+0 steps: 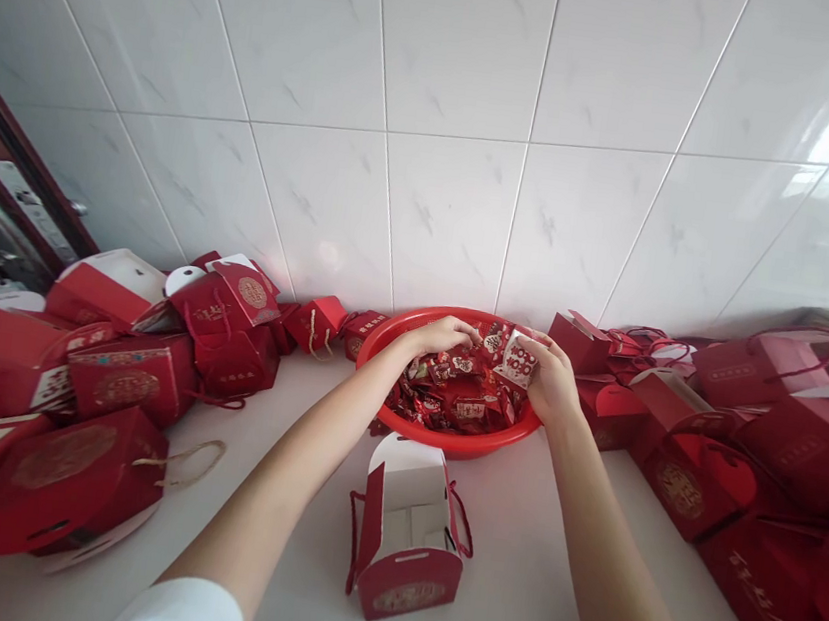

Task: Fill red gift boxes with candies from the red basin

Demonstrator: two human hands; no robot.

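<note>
Red basin [458, 449], one, oval-mouthed, standing on the pale counter [306, 579] near the tiled wall [447, 224]. Contents: many small wrapped sweets [441, 394], mostly red with white lettering, heaped loosely together.

Left hand [443, 336], one, reaching over the far left part of the basin. Fingers bent down at the sweets; whether they pinch one, cannot tell.

Right hand [554, 373], one, over the basin's right side. Fingers pinching a patterned packet [516, 360], white and red, above the sweets.

Open box [407, 587], one, red outside and white inside, upright on the counter just in front of the basin. Top open, pale folded panels visible within; red cord handles at its left and right sides; gold emblem on the near face.

Left boxes [126, 376], several, red, piled at odd angles, some tipped over, some with cord loops. Contents cannot be seen.

Right boxes [688, 480], several, red, crowded together, some with cord handles. Contents likewise hidden.
</note>
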